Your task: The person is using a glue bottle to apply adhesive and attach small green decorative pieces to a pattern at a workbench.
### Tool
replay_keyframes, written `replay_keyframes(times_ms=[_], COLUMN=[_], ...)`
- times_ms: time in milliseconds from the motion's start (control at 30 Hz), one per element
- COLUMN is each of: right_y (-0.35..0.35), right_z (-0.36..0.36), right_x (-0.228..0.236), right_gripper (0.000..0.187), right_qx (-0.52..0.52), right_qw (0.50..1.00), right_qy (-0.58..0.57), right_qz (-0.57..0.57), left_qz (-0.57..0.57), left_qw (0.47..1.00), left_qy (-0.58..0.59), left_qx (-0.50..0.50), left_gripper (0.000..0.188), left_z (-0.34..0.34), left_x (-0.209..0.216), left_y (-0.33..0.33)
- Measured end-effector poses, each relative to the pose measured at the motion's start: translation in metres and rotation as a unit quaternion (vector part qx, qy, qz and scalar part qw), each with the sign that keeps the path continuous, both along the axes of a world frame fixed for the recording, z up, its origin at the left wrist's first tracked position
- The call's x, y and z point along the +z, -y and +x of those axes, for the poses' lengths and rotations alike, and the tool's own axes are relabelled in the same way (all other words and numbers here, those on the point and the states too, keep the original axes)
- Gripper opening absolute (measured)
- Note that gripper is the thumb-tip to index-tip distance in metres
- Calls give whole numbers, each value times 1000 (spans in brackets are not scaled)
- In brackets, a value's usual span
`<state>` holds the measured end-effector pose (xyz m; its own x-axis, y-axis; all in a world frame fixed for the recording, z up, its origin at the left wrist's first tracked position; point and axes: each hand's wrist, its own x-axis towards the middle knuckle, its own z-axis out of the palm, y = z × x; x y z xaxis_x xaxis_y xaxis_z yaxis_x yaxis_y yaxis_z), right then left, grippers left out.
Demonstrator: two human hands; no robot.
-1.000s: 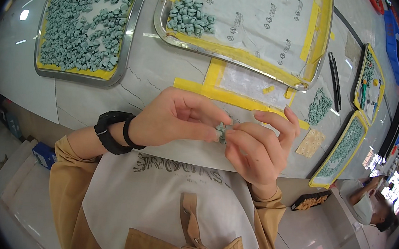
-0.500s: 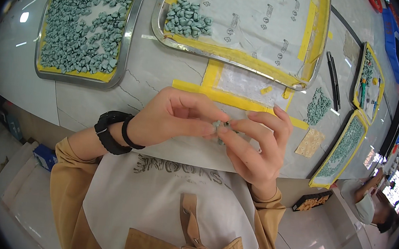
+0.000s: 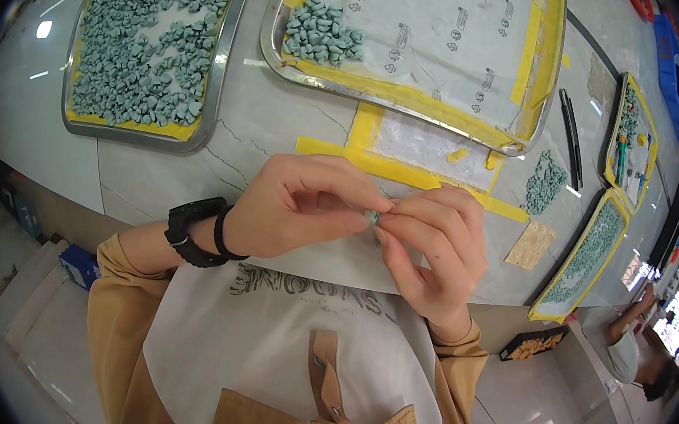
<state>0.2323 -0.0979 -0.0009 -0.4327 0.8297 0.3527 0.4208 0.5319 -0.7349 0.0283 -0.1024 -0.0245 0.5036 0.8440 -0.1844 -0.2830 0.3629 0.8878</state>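
A small grey-green piece (image 3: 371, 216) is between my two hands, above the table's near edge. My left hand (image 3: 295, 208) pinches it between thumb and forefinger. My right hand (image 3: 439, 242) meets it from the other side, its fingers curled together and the thumb bent in below; the fingers cover part of the piece. Beyond my hands, a large metal tray (image 3: 438, 118) lined with printed white sheet and yellow tape has a cluster of larger grey-green pieces (image 3: 320, 32) in its near left corner. A loose pile of smaller grey-green bits (image 3: 546, 183) lies right of my right hand.
At the left stands a metal tray (image 3: 213, 102) full of grey-green pieces. A taped white sheet (image 3: 410, 153) lies before my hands. On the right are black tweezers-like tools (image 3: 570, 140), a patterned beige square (image 3: 530, 245) and yellow-edged trays (image 3: 623, 223). Another person (image 3: 629, 346) sits far right.
My right hand's raised fingers have come down and drawn together, and its thumb has dropped lower. My left hand still pinches the piece in nearly the same place.
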Motion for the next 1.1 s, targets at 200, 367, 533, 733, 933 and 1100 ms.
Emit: replay_keyframes(times_ms=[200, 367, 533, 733, 933, 1100], right_y=[0, 0, 2, 5, 6, -1], right_z=[1, 0, -3, -5, -5, -3], right_x=[1, -2, -5, -4, -3, 2], right_gripper=[21, 20, 19, 21, 22, 26], right_qx=[-5, -5, -19, -30, -35, -27], right_qw=[1000, 999, 999, 999, 999, 999], right_qy=[-6, -29, -19, 6, 31, 40], right_qz=[-14, -36, -29, -18, -7, 13], left_qz=[-29, 65, 101, 114, 123, 177], left_qw=[999, 997, 992, 989, 987, 971], left_qy=[2, -25, -56, -75, -97, -161], left_qx=[20, 37, 44, 48, 32, 11], left_gripper=[29, 29, 30, 30, 29, 31], left_z=[2, 2, 2, 3, 2, -4], left_x=[4, 1, -3, -4, -3, 9], left_y=[2, 1, 3, 6, 3, -17])
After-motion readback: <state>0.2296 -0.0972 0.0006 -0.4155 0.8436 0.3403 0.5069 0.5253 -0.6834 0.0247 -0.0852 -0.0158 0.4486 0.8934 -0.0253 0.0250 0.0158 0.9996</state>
